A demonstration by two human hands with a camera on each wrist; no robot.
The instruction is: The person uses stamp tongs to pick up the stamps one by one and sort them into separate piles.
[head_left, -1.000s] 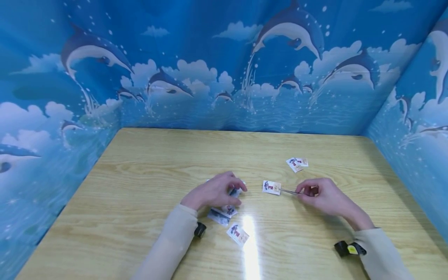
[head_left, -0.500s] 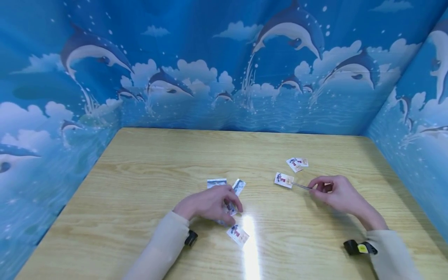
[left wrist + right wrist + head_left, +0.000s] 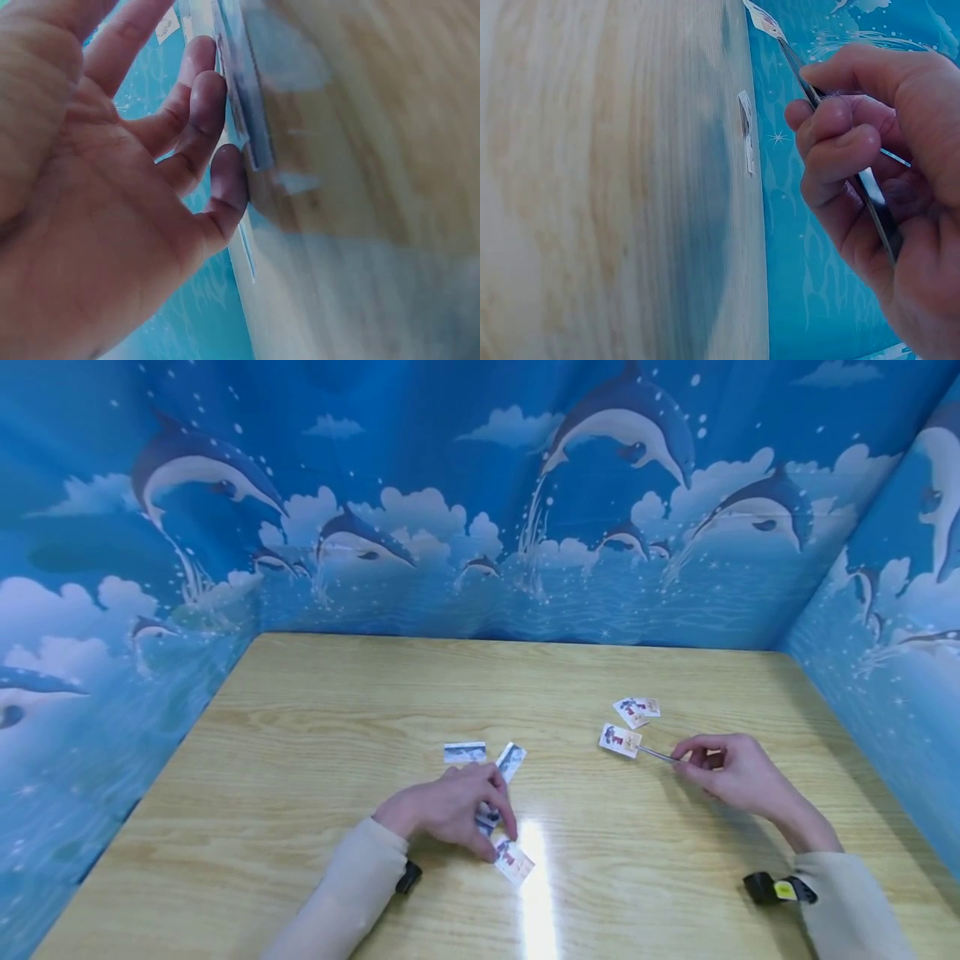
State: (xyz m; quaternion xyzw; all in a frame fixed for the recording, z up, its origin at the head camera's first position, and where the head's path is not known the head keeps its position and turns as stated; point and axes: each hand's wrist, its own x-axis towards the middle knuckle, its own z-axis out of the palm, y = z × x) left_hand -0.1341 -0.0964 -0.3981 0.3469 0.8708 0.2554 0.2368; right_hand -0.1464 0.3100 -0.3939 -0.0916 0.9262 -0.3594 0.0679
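Observation:
My right hand holds slim metal tweezers, pinched between thumb and fingers. At their tips is a small stamp-like picture card, raised above the table in the right wrist view. My left hand is low over several similar cards, its thumb and index fingertips at the upper left edge of a printed card. In the left wrist view its fingers are loosely bent close to the tabletop. Cards partly under that hand are hidden.
Two overlapping cards lie just beyond the tweezers. A bluish card and a slanted one lie behind my left hand. The wooden table meets a dolphin-print curtain at the back and sides.
My right hand has carried the card in the tweezers rightward and away from me, close to the overlapping pair. My left hand has moved nearer to me, uncovering the rear cards.

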